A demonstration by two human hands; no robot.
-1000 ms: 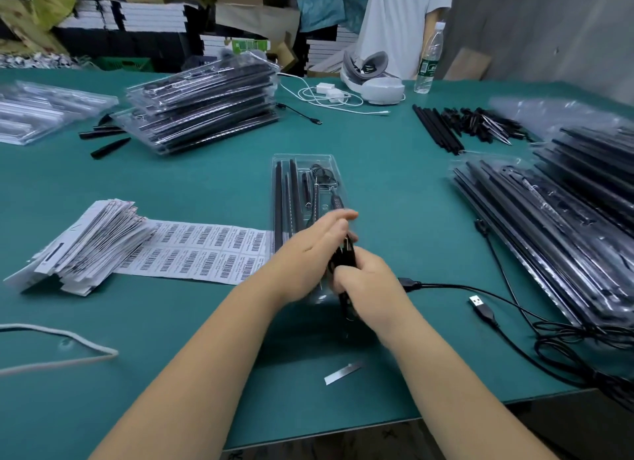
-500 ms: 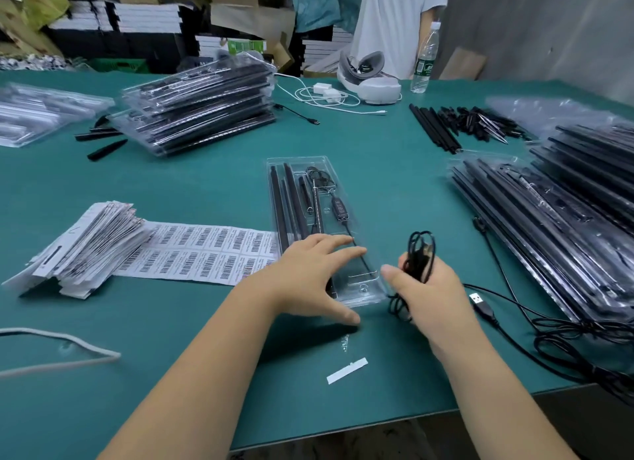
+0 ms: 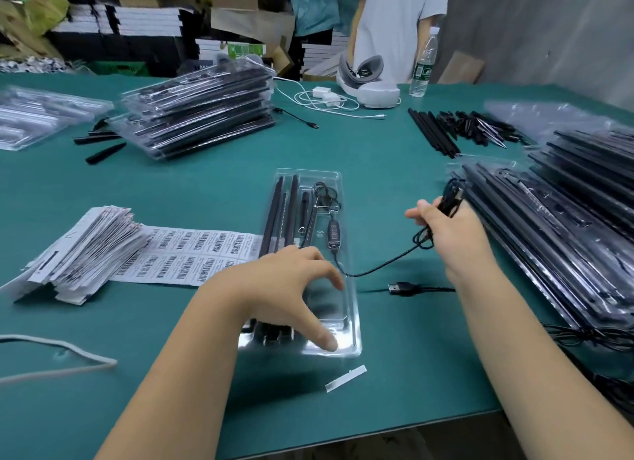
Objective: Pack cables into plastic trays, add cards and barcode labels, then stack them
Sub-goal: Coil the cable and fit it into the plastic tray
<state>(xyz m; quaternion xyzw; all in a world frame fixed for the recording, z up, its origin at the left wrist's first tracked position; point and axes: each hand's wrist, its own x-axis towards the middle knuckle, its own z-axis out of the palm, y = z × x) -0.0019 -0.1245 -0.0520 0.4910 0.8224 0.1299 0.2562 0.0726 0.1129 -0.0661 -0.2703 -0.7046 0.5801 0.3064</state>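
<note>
Tray: one clear plastic tray (image 3: 346, 348) at the middle of the green table (image 3: 212, 181), black rods inside.
Left hand (image 3: 291, 288): fingers spread, pressing the tray's near end.
Right hand (image 3: 449, 233): gripping a coiled black cable (image 3: 380, 269), its tail running into the tray.
Left: one card stack (image 3: 79, 247), one barcode label sheet (image 3: 192, 257).
Filled tray stacks: two, one far left (image 3: 202, 109), one right (image 3: 555, 233).
Near edge: one white strip (image 3: 345, 378).

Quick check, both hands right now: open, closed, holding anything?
Left hand: open, fingers spread, resting on the clear tray.
Right hand: closed, gripping the coiled black cable, which trails into the tray.
</note>
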